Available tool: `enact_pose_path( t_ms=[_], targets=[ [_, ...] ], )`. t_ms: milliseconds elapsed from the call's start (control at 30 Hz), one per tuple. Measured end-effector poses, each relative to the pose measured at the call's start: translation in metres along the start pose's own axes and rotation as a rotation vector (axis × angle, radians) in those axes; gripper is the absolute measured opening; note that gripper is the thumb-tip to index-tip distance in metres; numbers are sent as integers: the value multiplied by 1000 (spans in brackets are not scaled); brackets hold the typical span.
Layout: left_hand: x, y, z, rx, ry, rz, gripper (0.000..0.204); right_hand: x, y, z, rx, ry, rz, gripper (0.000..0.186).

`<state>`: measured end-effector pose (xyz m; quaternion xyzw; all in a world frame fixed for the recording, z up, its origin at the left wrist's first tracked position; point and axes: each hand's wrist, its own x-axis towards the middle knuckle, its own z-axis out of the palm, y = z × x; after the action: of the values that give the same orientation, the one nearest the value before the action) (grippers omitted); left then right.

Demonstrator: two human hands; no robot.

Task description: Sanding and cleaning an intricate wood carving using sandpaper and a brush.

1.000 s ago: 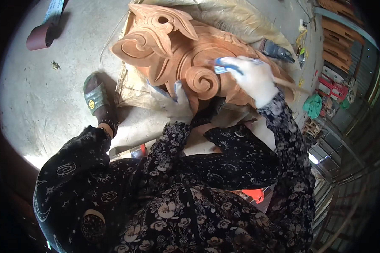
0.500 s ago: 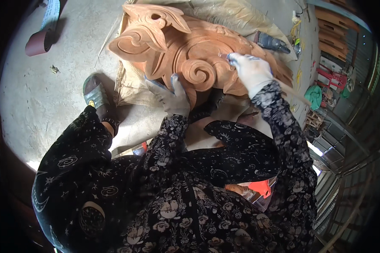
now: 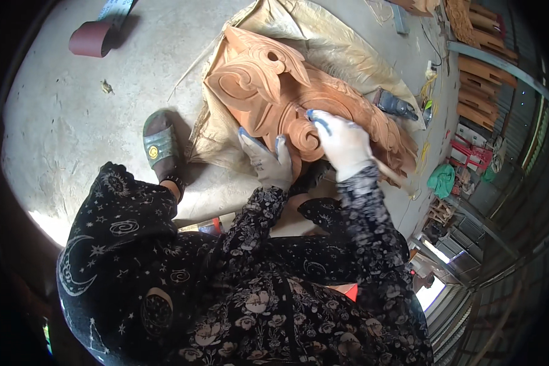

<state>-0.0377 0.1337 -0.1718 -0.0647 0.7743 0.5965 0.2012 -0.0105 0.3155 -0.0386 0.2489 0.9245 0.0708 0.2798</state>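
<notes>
A reddish-brown wood carving [image 3: 332, 100] with scrolls and leaf shapes lies in front of me on a tan sheet. My left hand [image 3: 267, 163], in a white glove with blue fingertips, rests against its near edge by the round scroll. Its fingers and thumb are spread apart. My right hand [image 3: 341, 143], gloved alike, is closed around a slim tool with a long pale wooden handle [image 3: 391, 175], which sticks out behind the hand. The tool's working end is at the carved surface above the scroll, too small to make out.
The tan sheet [image 3: 320, 39] spreads under the carving on the concrete floor. A roll of brown sanding belt [image 3: 91, 39] lies at far left. My sandaled foot [image 3: 161, 143] is left of the sheet. A dark power tool [image 3: 396, 105] lies beyond the carving; stacked wood pieces [image 3: 479, 91] stand at right.
My view has shifted, so the carving sits lower and further right. My right hand has moved along the carving toward my left hand, nearer the scroll, still holding the tool.
</notes>
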Motion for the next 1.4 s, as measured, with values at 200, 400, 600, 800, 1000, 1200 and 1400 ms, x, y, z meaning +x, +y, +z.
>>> enact_pose_path(
  t_ms=[200,400,600,800,1000,1200,1400],
  targets=[
    [-7,-19,-17,153,-123,28,87,-6,-27,-34,374,-164,205,25],
    [-24,-11,-8,96,-132,-4,87,1,-65,-13,169,15,370,24],
    [-42,5,8,71,-189,-23,87,-42,-19,-19,688,-37,236,25],
    [-18,-8,11,95,-145,33,87,48,-50,-30,571,105,277,24],
    [7,-30,13,309,-199,-54,88,63,-63,0,373,189,89,23],
    [5,-53,-9,256,-151,-61,89,34,-25,32,562,214,-38,23],
    [-31,-32,-3,196,-279,1,86,135,-40,-7,467,-85,-126,26]
  ],
)
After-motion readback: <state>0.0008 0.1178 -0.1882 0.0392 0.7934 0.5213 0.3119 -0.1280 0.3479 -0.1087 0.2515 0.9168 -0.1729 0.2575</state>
